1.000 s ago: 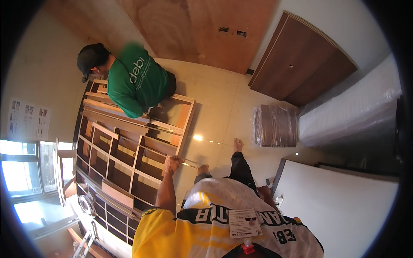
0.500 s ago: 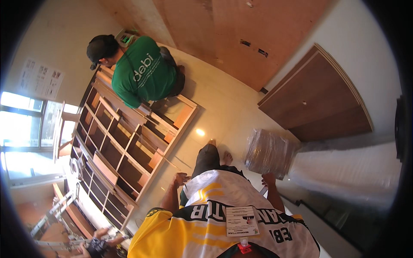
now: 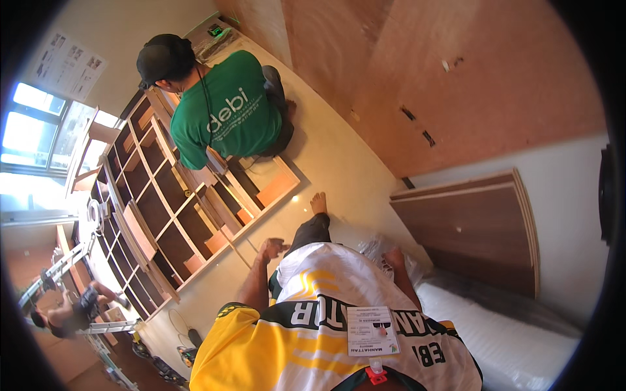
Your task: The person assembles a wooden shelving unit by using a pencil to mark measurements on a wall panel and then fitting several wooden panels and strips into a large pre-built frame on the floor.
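1. A person in a yellow, white and black jersey (image 3: 303, 326) is seen from above, one bare foot (image 3: 319, 203) on a pale floor (image 3: 342, 163).
2. The left hand (image 3: 273, 249) hangs half open, fingers loosely bent, apparently around nothing. It is beside the near edge of a large wooden grid frame (image 3: 261, 216), seemingly without touching it.
3. The right hand (image 3: 394, 259) is lowered in front of a clear-wrapped pack (image 3: 374, 249). Its fingers are too dark to tell how far they are bent, or whether they hold or touch anything.
4. The grid frame fills the left side, seemingly lying flat, which probably lets its bars be reached from above. A co-worker in a green shirt (image 3: 225, 114) crouches over its far end.
5. To the right, dark brown boards (image 3: 466, 225) lean against a white wall (image 3: 570, 208), presumably to save floor space.
6. Below them is a long white bundle (image 3: 495, 319); its plastic covering probably keeps dust off.
7. At lower left, another person (image 3: 73, 313) is beside a metal ladder (image 3: 117, 327).
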Demonstrator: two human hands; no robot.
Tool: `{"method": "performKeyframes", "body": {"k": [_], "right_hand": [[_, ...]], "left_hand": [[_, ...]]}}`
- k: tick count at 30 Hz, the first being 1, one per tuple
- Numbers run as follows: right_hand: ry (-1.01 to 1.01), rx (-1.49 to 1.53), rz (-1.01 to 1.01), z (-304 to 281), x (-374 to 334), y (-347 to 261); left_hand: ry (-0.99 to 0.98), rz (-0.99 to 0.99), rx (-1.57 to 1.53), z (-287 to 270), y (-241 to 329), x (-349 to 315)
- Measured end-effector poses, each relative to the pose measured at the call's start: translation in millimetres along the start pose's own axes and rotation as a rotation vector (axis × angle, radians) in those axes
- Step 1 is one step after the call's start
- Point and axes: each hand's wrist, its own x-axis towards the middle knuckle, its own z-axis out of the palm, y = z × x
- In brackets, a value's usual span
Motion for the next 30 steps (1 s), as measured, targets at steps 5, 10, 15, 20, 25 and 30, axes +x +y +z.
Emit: {"method": "performKeyframes", "body": {"k": [5, 10, 15, 20, 25, 30], "right_hand": [[0.005, -0.079, -0.071, -44, 21, -76], [0.064, -0.197, -0.164, -80, 58, -150], [-0.136, -0.324, -0.287, -106, 127, -196], [-0.21, -0.325, -0.308, -135, 181, -259], [-0.178, -0.183, -0.632, -164, 219, -309], [-0.252, -0.178, -0.841, -146, 193, -420]], "left_hand": [[0.489, 0.114, -0.622, -132, 124, 5], [0.637, 0.057, -0.786, -180, 163, -14], [0.689, -0.291, -1.047, -92, 106, -10], [0.521, -0.779, -0.644, 54, 96, -23], [0.614, -0.72, -1.111, 123, 186, -16], [0.443, -0.585, -1.063, 130, 243, 20]]}}
